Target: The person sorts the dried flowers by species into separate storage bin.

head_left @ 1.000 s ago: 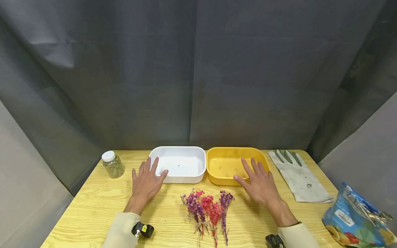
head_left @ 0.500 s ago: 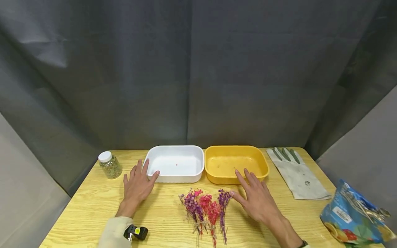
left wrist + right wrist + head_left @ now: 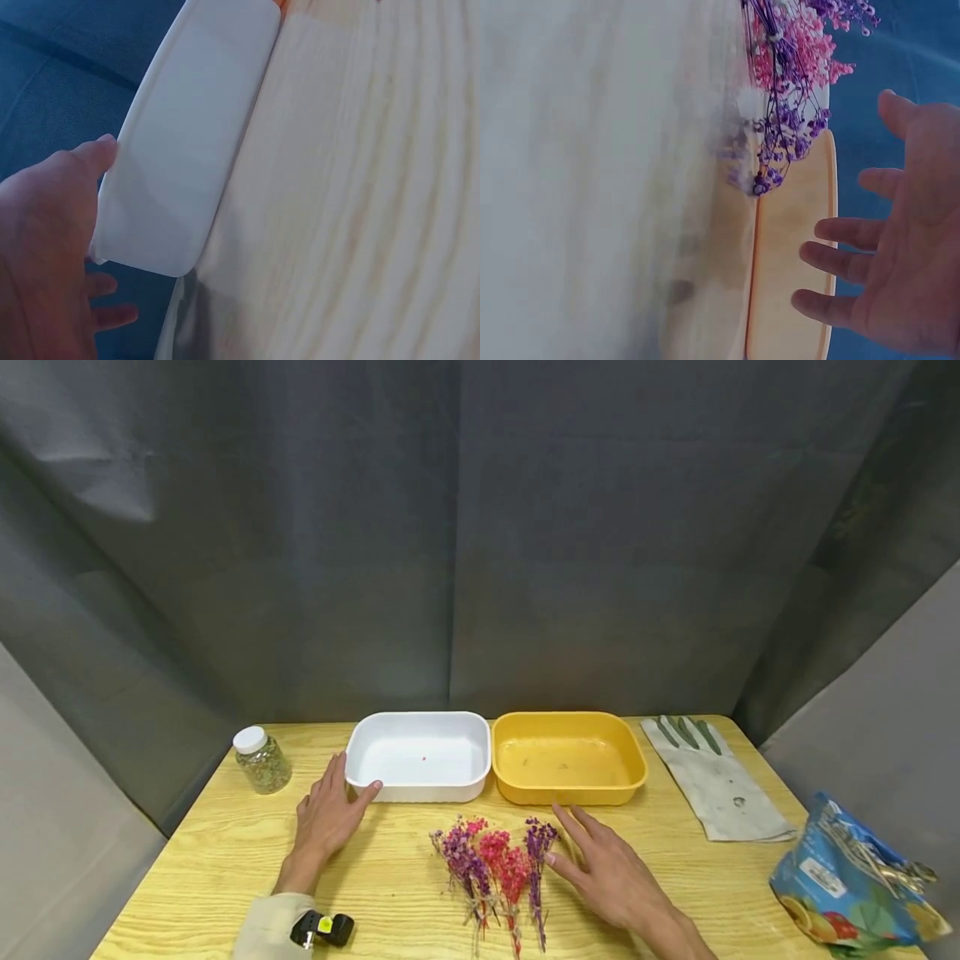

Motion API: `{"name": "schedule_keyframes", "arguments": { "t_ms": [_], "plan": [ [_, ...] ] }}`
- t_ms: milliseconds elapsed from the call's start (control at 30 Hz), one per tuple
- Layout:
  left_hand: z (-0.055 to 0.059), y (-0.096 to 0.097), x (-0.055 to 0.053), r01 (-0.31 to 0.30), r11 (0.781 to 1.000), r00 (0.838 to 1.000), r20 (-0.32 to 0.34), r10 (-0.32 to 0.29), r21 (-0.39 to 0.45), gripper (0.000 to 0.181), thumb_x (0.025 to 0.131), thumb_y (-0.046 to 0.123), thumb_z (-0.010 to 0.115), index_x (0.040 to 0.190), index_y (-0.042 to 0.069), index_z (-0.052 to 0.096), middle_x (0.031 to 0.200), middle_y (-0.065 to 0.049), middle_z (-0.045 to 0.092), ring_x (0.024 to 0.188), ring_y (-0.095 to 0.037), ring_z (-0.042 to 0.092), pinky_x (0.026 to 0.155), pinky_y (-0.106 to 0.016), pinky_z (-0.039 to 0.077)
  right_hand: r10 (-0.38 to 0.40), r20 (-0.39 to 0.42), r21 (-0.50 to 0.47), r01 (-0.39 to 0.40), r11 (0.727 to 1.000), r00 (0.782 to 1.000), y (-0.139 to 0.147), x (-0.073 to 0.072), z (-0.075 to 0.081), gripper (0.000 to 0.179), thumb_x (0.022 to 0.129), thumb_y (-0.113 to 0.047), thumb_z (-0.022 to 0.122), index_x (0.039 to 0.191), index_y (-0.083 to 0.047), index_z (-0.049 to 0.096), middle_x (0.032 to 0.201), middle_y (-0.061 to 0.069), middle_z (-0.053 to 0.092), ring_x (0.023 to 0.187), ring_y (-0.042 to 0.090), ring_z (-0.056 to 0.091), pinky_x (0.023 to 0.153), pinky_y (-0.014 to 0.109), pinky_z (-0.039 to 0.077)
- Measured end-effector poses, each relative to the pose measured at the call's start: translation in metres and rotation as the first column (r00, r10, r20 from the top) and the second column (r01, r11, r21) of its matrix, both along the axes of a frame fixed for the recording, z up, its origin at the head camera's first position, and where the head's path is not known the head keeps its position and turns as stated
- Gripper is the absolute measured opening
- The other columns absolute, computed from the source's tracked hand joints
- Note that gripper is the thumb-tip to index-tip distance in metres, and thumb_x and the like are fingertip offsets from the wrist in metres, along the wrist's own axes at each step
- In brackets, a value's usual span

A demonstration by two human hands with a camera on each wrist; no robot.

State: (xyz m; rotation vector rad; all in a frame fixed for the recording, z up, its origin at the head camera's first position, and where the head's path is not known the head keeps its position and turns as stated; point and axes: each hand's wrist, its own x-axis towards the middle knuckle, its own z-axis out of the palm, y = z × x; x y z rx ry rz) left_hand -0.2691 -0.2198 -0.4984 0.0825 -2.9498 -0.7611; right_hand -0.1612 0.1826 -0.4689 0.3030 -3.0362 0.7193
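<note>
A dark grey fabric backdrop (image 3: 585,543) hangs behind a pale yellow wood-grain table (image 3: 405,860). At the table's back edge two shallow, round-cornered rectangular tubs stand side by side, their rims meeting: a glossy yellow plastic tub (image 3: 570,795) on the right and a smooth white plastic tub (image 3: 438,794) on the left. A crinkled blue bag printed with fruit (image 3: 851,893) sits near the right edge, and a flat, stained off-white cloth (image 3: 723,793) lies between it and the yellow tub. The right hand (image 3: 611,872) is released, its fingers apart and extended in front of the yellow tub, its thumb just beside the nearest blossoms. The left hand (image 3: 327,818), also relaxed, lies along the white tub's left end, thumb over the near corner; whether it presses the rim I cannot tell. Between the hands, in front of the tubs, dried pink and purple flower bunches (image 3: 513,872) lie on the table, heads toward the tubs and stems toward the person. A clear jar with a white lid (image 3: 264,767) stands at far left, filled with greenish bits. Slim dark green strips (image 3: 687,732) rest on the cloth's far end, and a tiny reddish speck (image 3: 423,758) lies inside the white tub.
</note>
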Motion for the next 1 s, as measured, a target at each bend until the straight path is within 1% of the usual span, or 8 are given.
{"name": "schedule_keyframes", "arguments": {
  "t_ms": [100, 267, 433, 533, 667, 800, 933, 1000],
  "plan": [
    [-0.001, 0.001, 0.0, 0.0, 0.999, 1.0, -0.001, 0.0, 0.053, 0.103, 0.085, 0.08, 0.037, 0.157, 0.013, 0.006, 0.162, -0.015, 0.016, 0.144, -0.042, 0.024, 0.108, -0.066, 0.02, -0.011, 0.019, -0.004, 0.011, 1.0, 1.0, -0.003, 0.004, -0.001, 0.063, 0.094, -0.059, 0.048, 0.149, -0.029, 0.038, 0.15, 0.009, 0.043, 0.134, 0.037, 0.044, 0.104, 0.059, 0.036],
    [-0.005, 0.002, 0.0, 0.0, 0.994, 1.0, -0.016, 0.002, 0.107, 0.103, 0.085, 0.079, 0.04, 0.157, 0.013, 0.007, 0.16, -0.017, 0.021, 0.143, -0.041, 0.026, 0.109, -0.065, 0.021, -0.034, 0.065, -0.017, 0.036, 0.999, 0.997, -0.007, 0.007, -0.001, 0.056, 0.093, -0.055, 0.055, 0.143, -0.031, 0.046, 0.132, -0.001, 0.056, 0.122, 0.025, 0.054, 0.099, 0.052, 0.043],
    [-0.009, 0.002, -0.002, -0.001, 0.989, 1.0, -0.026, 0.004, 0.148, 0.104, 0.084, 0.079, 0.041, 0.157, 0.014, 0.007, 0.159, -0.018, 0.023, 0.143, -0.041, 0.027, 0.109, -0.065, 0.021, -0.027, 0.119, -0.085, 0.037, 0.996, 0.992, -0.009, 0.009, -0.001, 0.051, 0.089, -0.045, 0.066, 0.132, -0.022, 0.055, 0.106, -0.006, 0.064, 0.096, 0.013, 0.06, 0.084, 0.043, 0.05],
    [-0.01, 0.002, -0.003, -0.001, 0.986, 1.0, -0.02, 0.004, 0.169, 0.102, 0.085, 0.079, 0.04, 0.157, 0.015, 0.006, 0.159, -0.019, 0.024, 0.144, -0.041, 0.027, 0.109, -0.066, 0.021, 0.003, 0.147, -0.132, 0.017, 0.991, 0.989, -0.009, 0.01, -0.002, 0.045, 0.086, -0.04, 0.07, 0.123, -0.016, 0.058, 0.092, -0.009, 0.062, 0.082, 0.008, 0.057, 0.073, 0.034, 0.048],
    [-0.01, 0.0, -0.003, 0.003, 0.979, 1.0, -0.018, 0.0, 0.206, 0.096, 0.089, 0.075, 0.037, 0.157, 0.015, 0.005, 0.158, -0.02, 0.026, 0.144, -0.04, 0.027, 0.109, -0.068, 0.02, 0.035, 0.171, -0.157, -0.007, 0.988, 0.985, -0.01, 0.012, -0.004, 0.039, 0.086, -0.039, 0.071, 0.113, -0.015, 0.058, 0.084, -0.011, 0.06, 0.073, 0.003, 0.054, 0.065, 0.027, 0.043],
    [-0.008, -0.002, -0.002, 0.013, 0.967, 1.0, -0.025, -0.007, 0.253, 0.088, 0.094, 0.068, 0.038, 0.157, 0.014, 0.008, 0.156, -0.02, 0.028, 0.142, -0.041, 0.031, 0.109, -0.066, 0.022, 0.047, 0.193, -0.185, -0.011, 0.983, 0.98, -0.013, 0.014, -0.005, 0.035, 0.085, -0.038, 0.071, 0.108, -0.014, 0.058, 0.08, -0.01, 0.058, 0.067, 0.003, 0.05, 0.061, 0.023, 0.039],
    [-0.008, -0.003, -0.003, 0.017, 0.945, 0.999, -0.043, -0.003, 0.326, 0.081, 0.097, 0.058, 0.043, 0.155, 0.011, 0.014, 0.154, -0.019, 0.034, 0.133, -0.04, 0.044, 0.109, -0.058, 0.031, 0.02, 0.23, -0.206, 0.028, 0.978, 0.973, -0.018, 0.015, -0.006, 0.036, 0.083, -0.038, 0.073, 0.104, -0.014, 0.058, 0.079, -0.009, 0.057, 0.066, 0.005, 0.049, 0.062, 0.023, 0.039],
    [-0.009, -0.003, -0.003, 0.02, 0.93, 0.998, -0.055, 0.0, 0.367, 0.079, 0.097, 0.054, 0.047, 0.154, 0.009, 0.017, 0.151, -0.019, 0.037, 0.128, -0.037, 0.051, 0.108, -0.055, 0.034, 0.001, 0.242, -0.204, 0.05, 0.978, 0.97, -0.02, 0.014, -0.006, 0.037, 0.082, -0.04, 0.074, 0.104, -0.014, 0.059, 0.078, -0.009, 0.057, 0.067, 0.007, 0.05, 0.063, 0.024, 0.04]
  ]
}}
